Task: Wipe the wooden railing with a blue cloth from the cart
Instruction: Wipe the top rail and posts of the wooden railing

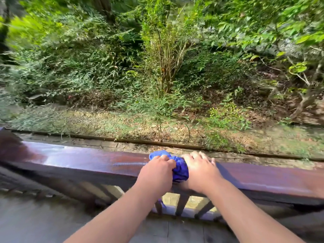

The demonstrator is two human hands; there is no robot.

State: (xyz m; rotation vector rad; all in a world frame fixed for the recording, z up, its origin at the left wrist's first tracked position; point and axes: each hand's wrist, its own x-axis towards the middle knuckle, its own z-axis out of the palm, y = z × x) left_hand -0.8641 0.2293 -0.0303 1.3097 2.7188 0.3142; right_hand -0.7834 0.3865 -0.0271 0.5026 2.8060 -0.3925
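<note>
A dark reddish-brown wooden railing [87, 160] runs across the view from left to right, its top glossy. A bunched blue cloth [180, 168] lies on the top of the rail at the middle. My left hand [157, 171] grips the cloth's left side with curled fingers. My right hand [199, 167] presses on its right side, fingers spread over the rail's top. Part of the cloth hangs down the near face of the rail, and a blue strip shows below between the balusters. The cart is not in view.
Dark balusters [182, 202] stand under the rail. A grey plank deck [43, 218] lies at the bottom. Beyond the railing are a paved strip [108, 146], leaf-strewn ground and dense green bushes [166, 67].
</note>
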